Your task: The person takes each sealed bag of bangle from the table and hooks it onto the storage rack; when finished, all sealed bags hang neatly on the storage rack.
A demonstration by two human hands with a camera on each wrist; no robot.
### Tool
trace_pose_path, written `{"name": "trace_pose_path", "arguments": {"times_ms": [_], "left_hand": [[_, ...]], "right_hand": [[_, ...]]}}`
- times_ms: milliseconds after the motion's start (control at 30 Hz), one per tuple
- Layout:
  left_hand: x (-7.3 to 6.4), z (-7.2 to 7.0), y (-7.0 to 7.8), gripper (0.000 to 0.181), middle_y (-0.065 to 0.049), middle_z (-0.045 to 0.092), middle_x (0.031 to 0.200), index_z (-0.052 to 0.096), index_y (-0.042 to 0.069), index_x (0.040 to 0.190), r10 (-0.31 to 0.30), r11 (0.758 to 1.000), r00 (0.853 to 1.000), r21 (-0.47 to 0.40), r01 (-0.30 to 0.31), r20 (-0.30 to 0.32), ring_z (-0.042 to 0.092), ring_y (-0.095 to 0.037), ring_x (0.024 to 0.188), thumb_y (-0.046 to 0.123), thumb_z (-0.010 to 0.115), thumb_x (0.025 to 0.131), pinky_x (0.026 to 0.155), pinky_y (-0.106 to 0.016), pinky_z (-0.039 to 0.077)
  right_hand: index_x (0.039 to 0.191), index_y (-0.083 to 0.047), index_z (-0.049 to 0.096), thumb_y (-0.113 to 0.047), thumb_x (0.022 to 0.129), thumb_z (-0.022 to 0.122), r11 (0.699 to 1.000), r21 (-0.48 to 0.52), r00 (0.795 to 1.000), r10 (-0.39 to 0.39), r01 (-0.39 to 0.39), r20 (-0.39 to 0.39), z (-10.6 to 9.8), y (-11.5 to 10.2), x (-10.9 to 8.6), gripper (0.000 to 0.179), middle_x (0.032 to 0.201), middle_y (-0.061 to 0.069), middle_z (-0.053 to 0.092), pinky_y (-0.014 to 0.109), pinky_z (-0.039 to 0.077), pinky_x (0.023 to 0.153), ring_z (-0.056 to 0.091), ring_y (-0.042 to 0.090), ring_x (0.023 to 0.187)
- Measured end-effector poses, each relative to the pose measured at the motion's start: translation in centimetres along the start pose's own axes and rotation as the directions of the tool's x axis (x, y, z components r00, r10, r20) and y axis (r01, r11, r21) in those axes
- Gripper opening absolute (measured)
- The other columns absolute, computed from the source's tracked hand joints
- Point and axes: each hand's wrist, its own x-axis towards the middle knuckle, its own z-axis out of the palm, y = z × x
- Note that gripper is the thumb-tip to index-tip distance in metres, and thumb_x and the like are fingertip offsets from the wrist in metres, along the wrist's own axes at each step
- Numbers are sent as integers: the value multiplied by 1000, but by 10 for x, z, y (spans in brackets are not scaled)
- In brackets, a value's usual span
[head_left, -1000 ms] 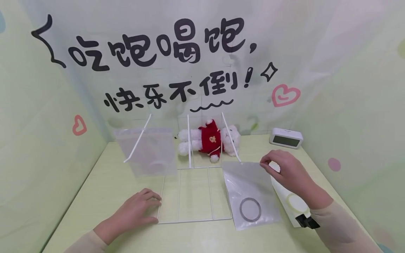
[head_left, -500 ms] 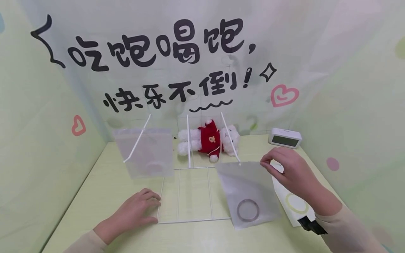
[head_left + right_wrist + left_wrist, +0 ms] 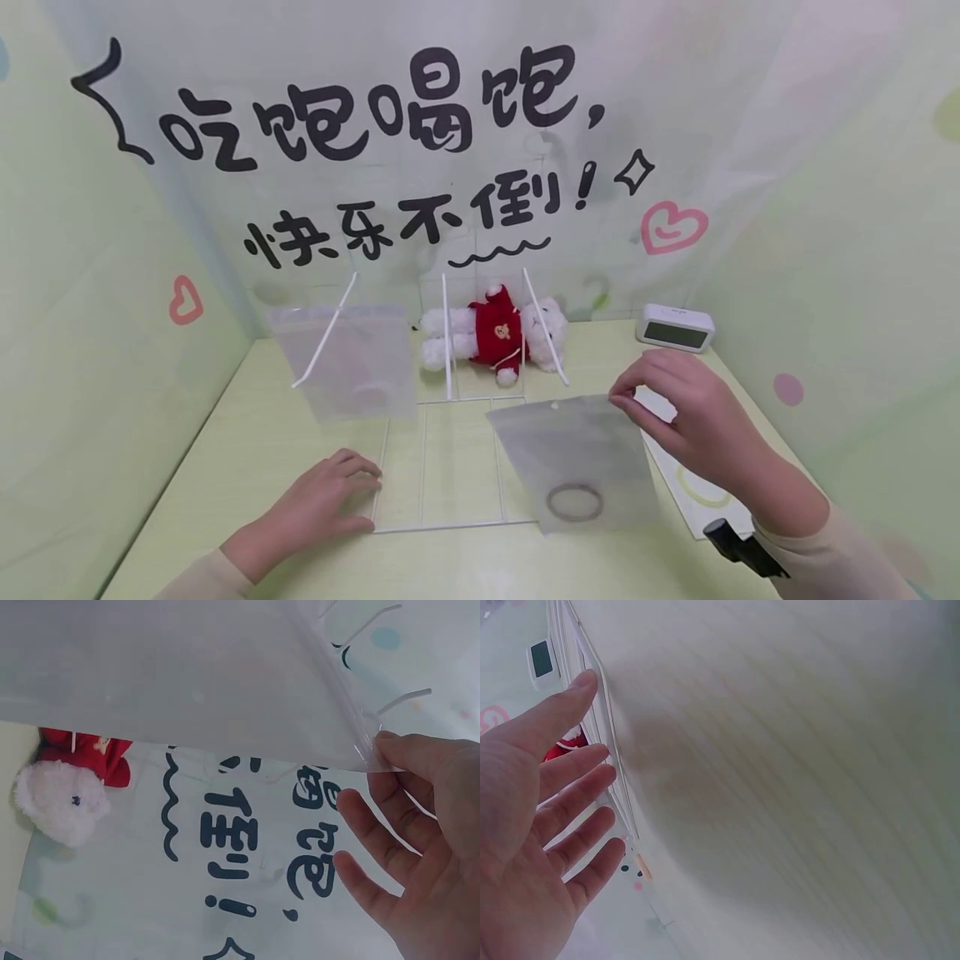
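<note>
My right hand (image 3: 697, 425) pinches the top right corner of a clear plastic zip bag (image 3: 585, 442) between thumb and index finger. A thin ring-shaped bangle (image 3: 551, 502) lies low inside it. The bag's hang hole is just below and apart from the right prong tip of a white wire display rack (image 3: 448, 333). In the right wrist view the bag (image 3: 195, 675) spreads from the pinched corner, with the other fingers loose. My left hand (image 3: 318, 504) touches the rack's left base wire with relaxed fingers; the left wrist view shows its open palm (image 3: 517, 795).
Another clear bag (image 3: 360, 367) hangs on the rack's left prong. Behind the rack lies a white plush toy in a red top (image 3: 498, 333). A white digital clock (image 3: 675, 327) stands back right. Under my right forearm lies a white card with a yellow ring (image 3: 686, 487).
The bag has come off the right prong's tip; its left side has swung left and its top lowered slightly toward me. My left hand stays by the rack's base.
</note>
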Motion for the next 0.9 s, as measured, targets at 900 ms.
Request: {"name": "trace_pose_path", "arguments": {"times_ms": [900], "left_hand": [[0,-1,2,49,9,68,124,78,18,113,4,1000,1000,12,-4,7,58,-17,116,46,87,74,97,-42,57]], "right_hand": [[94,-14,74,-30,102,66,973,164,986,-157,165,-62,5,-39,64,20,90,-5,72,26,42,90,61,14,90]]}}
